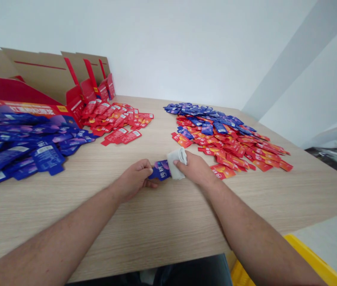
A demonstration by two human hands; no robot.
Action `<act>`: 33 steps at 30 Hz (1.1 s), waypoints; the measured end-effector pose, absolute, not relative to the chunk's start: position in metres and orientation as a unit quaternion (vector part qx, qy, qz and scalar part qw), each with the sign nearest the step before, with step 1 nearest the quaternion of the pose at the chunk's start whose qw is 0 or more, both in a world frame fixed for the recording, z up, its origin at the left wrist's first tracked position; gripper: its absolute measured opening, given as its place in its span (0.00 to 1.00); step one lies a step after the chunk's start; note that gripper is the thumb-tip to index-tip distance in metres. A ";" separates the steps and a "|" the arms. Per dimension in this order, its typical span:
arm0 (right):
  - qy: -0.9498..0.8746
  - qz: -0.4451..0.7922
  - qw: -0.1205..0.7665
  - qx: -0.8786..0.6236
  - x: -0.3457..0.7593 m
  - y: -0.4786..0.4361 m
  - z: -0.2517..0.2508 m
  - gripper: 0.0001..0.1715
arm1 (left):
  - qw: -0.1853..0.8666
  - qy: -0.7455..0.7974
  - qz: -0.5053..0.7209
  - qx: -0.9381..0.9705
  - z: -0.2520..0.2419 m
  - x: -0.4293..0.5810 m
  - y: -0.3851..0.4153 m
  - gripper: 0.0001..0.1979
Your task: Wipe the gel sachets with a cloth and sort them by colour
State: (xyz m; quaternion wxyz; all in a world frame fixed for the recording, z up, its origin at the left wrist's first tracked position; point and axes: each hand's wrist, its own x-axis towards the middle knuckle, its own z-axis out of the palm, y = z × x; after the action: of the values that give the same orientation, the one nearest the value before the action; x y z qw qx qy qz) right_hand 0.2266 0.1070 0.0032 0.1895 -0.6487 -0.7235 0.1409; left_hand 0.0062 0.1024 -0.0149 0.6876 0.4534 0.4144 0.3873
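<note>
Right at the front of the wood-grain table (156,238), at 12 o'clock, the left hand (134,178) and right hand (194,169) meet over a blue packet (160,170). The left fingers (146,169) curl together around the packet's left end, apparently clamping it, though the thumb is hidden. The right fingers (179,167) lie together on a white cloth (177,163), pressing it over the packet's right end, so the packet lies crosswise between both hands with its middle showing (its printed label faces up). Just beyond the right hand, at 1 o'clock, spreads a pile of red packets (231,145), with blue packets (207,117) gathered along its far side. At 10 o'clock lies a large heap of blue packets (22,147), and at 11 o'clock a smaller heap of red packets (115,119) sits just beside it. Plenty of packets lie in all these lots, while only one is in the hands. Farther off, at 11 o'clock, open red-and-brown cardboard cartons (41,79) stand against the white wall (168,43). Their insides are hidden.
</note>
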 end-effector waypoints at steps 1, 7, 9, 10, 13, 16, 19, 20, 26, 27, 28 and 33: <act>-0.725 0.139 0.205 -0.643 0.227 0.107 0.004 0.20 | 0.690 0.412 0.384 0.455 -0.014 0.006 0.102 0.09; -0.759 0.183 0.179 -0.598 0.223 0.107 0.000 0.19 | 0.685 0.404 0.386 0.468 -0.016 0.006 0.102 0.10; -0.739 0.162 0.168 -0.632 0.227 0.110 -0.002 0.20 | 0.683 0.409 0.391 0.462 -0.017 0.006 0.103 0.10; -0.729 0.150 0.173 -0.645 0.230 0.112 -0.002 0.20 | 0.685 0.410 0.393 0.457 -0.016 0.006 0.103 0.10; -0.731 0.153 0.202 -0.633 0.233 0.114 -0.003 0.20 | 0.693 0.408 0.389 0.450 -0.015 0.007 0.103 0.10; -0.750 0.194 0.195 -0.601 0.234 0.115 -0.004 0.20 | 0.688 0.413 0.391 0.451 -0.014 0.007 0.103 0.09; -0.736 0.180 0.167 -0.631 0.239 0.118 -0.005 0.18 | 0.684 0.414 0.398 0.449 -0.013 0.007 0.102 0.09; -0.728 0.168 0.170 -0.643 0.240 0.119 -0.004 0.18 | 0.687 0.411 0.399 0.448 -0.013 0.007 0.102 0.09; -0.748 0.210 0.209 -0.593 0.233 0.115 -0.006 0.20 | 0.693 0.401 0.385 0.459 -0.014 0.007 0.102 0.09; -0.751 0.208 0.198 -0.594 0.233 0.115 -0.007 0.19 | 0.691 0.403 0.386 0.460 -0.015 0.007 0.103 0.09; -0.748 0.195 0.186 -0.606 0.235 0.117 -0.008 0.19 | 0.689 0.405 0.387 0.460 -0.016 0.007 0.103 0.09; -0.684 0.113 0.224 -0.685 0.256 0.128 -0.005 0.22 | 0.619 0.439 0.386 0.525 -0.019 0.005 0.105 0.06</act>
State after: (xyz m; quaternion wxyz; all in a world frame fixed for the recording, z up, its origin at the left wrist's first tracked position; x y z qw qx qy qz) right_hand 0.2559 0.1283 -0.0050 0.2241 -0.6850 -0.6840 0.1130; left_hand 0.0051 0.1053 -0.0190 0.6191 0.5246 0.4389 0.3859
